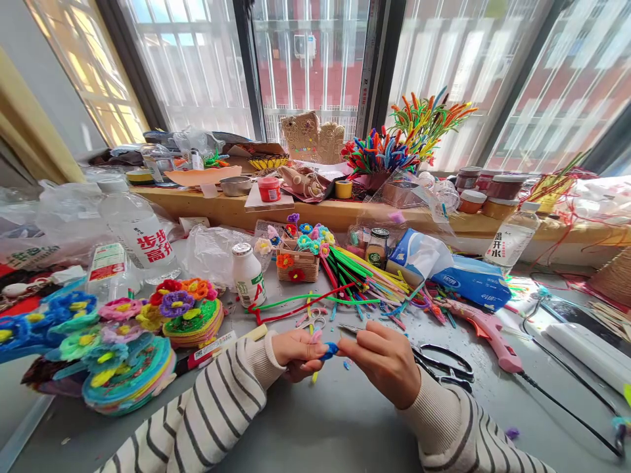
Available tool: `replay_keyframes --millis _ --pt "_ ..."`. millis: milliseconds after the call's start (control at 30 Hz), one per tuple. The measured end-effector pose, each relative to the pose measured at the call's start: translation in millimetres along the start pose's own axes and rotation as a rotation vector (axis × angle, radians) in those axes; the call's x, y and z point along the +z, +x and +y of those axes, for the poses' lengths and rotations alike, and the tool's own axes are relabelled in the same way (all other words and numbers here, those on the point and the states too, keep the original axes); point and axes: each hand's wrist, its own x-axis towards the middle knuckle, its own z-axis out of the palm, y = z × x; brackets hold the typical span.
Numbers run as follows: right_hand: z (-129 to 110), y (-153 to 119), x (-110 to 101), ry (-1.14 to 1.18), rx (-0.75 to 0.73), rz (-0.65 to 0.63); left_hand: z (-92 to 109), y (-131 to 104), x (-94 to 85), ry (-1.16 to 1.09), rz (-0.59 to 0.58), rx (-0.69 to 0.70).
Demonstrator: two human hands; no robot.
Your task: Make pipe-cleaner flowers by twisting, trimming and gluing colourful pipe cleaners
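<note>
My left hand point(296, 355) and my right hand point(382, 361) meet over the grey table point(325, 420), both pinching a small blue pipe-cleaner piece point(329, 350). A thin yellow stem point(314, 377) hangs below my left fingers. Black-handled scissors point(444, 368) lie just right of my right hand. A bundle of coloured pipe cleaners point(365, 279) fans out beyond my hands. Both sleeves are striped white and dark.
Stacked pipe-cleaner flower coasters point(128, 381) fill the left. A small white bottle point(248, 276), a flower basket point(298, 259), a tissue pack point(470, 282), a pink glue gun point(488, 332) and a water bottle point(513, 240) stand behind. The wooden sill point(345, 213) holds jars and vases.
</note>
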Motion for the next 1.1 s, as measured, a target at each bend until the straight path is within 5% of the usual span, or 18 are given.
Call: replay_keyframes --millis 100,333,600,833,967,1100 --pt "3.8 0.4 0.8 -0.023 0.010 0.009 1.2 1.6 1.9 0.029 0.057 0.053" --pt "31.0 0.5 2.8 0.125 0.235 -0.120 -1.7 9.7 -8.4 0.330 0.483 0.274" --pt "39.4 3.4 -4.2 0.391 0.388 -0.208 0.4 8.2 -6.0 0.434 0.702 0.394" --pt "36.3 5.3 -4.1 0.564 0.465 -0.305 -8.6 8.2 -9.1 1.125 0.907 0.889" --pt "37.2 3.7 -2.7 0.534 0.464 -0.275 -6.0 6.1 -4.9 1.233 0.931 0.894" --pt "39.6 3.1 -2.1 0.467 0.427 -0.234 -2.1 5.7 -3.4 1.093 0.941 0.758"
